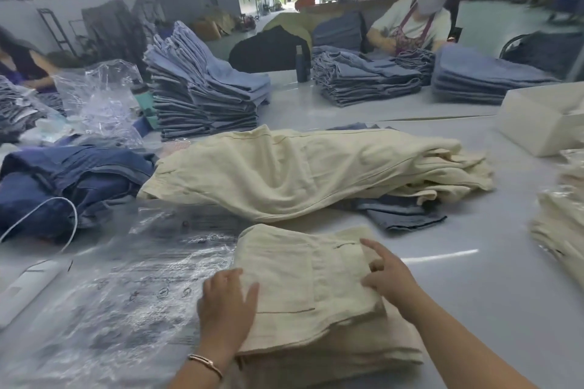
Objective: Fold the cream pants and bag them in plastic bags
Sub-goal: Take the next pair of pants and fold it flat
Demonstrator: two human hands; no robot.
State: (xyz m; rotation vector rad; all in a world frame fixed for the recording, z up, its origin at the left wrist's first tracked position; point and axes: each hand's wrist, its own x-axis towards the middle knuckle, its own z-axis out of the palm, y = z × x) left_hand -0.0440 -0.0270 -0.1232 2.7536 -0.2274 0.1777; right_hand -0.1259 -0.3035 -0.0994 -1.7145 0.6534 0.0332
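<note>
A folded pair of cream pants (303, 287) lies on the grey table right in front of me. My left hand (226, 303) rests on its left edge, fingers bent over the fold and thumb on top of the cloth. My right hand (387, 275) touches the right side of the fold, index finger stretched out and the other fingers curled onto the fabric. Clear plastic bags (126, 294) with printed marks lie flat to the left of the pants. A heap of unfolded cream pants (300, 170) stretches across the table behind.
Bagged cream pants (565, 230) are stacked at the right edge, with a white box (537, 123) behind them. Dark blue garments (72, 180) and a white cable (63, 208) lie at the left. Stacks of folded blue jeans (205, 95) stand farther back, where two other people sit.
</note>
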